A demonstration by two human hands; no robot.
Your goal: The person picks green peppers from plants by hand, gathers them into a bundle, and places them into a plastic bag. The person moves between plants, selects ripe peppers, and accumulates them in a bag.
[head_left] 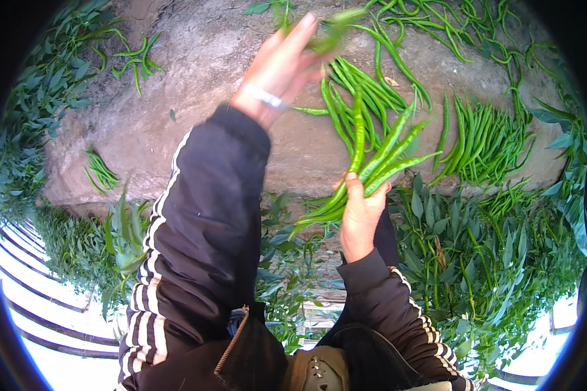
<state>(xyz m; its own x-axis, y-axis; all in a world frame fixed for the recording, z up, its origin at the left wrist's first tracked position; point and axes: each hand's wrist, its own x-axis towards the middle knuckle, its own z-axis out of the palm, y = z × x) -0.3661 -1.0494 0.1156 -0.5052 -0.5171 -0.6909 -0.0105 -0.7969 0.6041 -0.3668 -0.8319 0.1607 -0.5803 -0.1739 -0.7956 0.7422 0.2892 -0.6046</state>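
Several long green chili peppers (384, 154) are bunched in my right hand (362, 210), at the middle of the view, their ends fanning up and to the left of it. My left hand (286, 68), with a pale band at the wrist, is stretched out over the ground at the upper middle. It is blurred, and blurred green peppers (330, 36) show at its fingers; whether it grips them is hard to tell. Just beyond my right hand lies a loose pile of green peppers (367, 93) on the bare soil.
A neat heap of peppers (489, 139) lies at the right, and scattered peppers (435, 24) at the upper right. Small groups of peppers (101, 171) lie on the soil (142, 132) at the left. Leafy pepper plants (445, 229) border the soil, near and at both sides.
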